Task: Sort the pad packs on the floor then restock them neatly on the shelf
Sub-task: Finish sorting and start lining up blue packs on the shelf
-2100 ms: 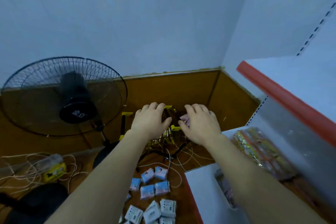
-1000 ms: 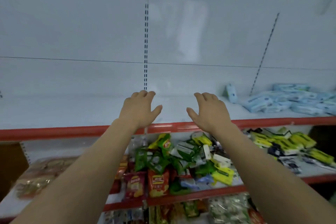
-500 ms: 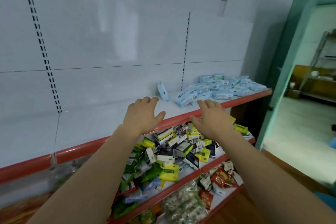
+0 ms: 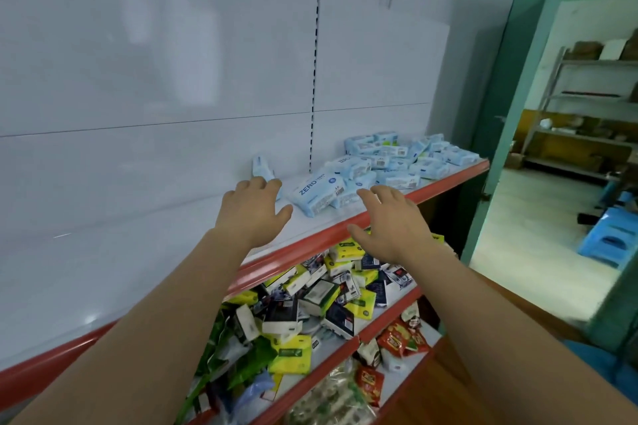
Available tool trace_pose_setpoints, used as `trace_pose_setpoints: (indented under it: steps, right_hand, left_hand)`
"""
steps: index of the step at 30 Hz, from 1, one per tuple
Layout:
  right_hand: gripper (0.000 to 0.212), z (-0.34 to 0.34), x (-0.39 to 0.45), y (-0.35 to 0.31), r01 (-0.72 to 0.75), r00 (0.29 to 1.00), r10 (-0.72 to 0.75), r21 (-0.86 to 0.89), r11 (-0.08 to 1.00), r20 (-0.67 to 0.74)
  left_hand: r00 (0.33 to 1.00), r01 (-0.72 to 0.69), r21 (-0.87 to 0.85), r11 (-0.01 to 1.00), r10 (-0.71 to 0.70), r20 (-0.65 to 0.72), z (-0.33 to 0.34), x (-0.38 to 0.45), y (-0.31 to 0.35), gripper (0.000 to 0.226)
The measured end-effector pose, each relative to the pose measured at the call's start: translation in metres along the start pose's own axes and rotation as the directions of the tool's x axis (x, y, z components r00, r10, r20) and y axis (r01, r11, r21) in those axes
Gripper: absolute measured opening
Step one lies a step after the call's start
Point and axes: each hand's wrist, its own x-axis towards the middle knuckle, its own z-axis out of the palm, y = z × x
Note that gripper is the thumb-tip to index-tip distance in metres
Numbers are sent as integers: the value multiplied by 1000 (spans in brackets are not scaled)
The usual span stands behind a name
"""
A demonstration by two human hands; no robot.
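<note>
A: Above the top shelf (image 4: 145, 252), left hand (image 4: 253, 209) and right hand (image 4: 390, 222) hover, fingers spread, holding nothing.

B: Loosely heaped pad packs (image 4: 386, 166) sit near the edge; a careless reach could knock them off.

Both hands reach toward top shelf (image 4: 145, 245), palms down, fingers relaxed, holding nothing. Left hand (image 4: 250, 210) over shelf; right hand (image 4: 390, 224) near red edge. Pad packs (image 4: 383, 166) heaped just beyond.
</note>
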Motion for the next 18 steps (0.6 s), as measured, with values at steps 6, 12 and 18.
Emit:
trace_pose_setpoints:
  steps: [6,12,18]
  right_hand:
    - [84,29,87,33,208,978,-208,-1,978,1]
    - [98,50,173,44,515,856,-511,-43,856,77]
    - [70,63,223,21,653,738,-646,34,757,194]
  left_hand:
    - [996,89,82,993,-87,-28,41,70,7,53]
    - [985,172,227,959,-164,-52,65,124,2,45]
    - [938,325,314,892,-347,17,81,154,-12,52]
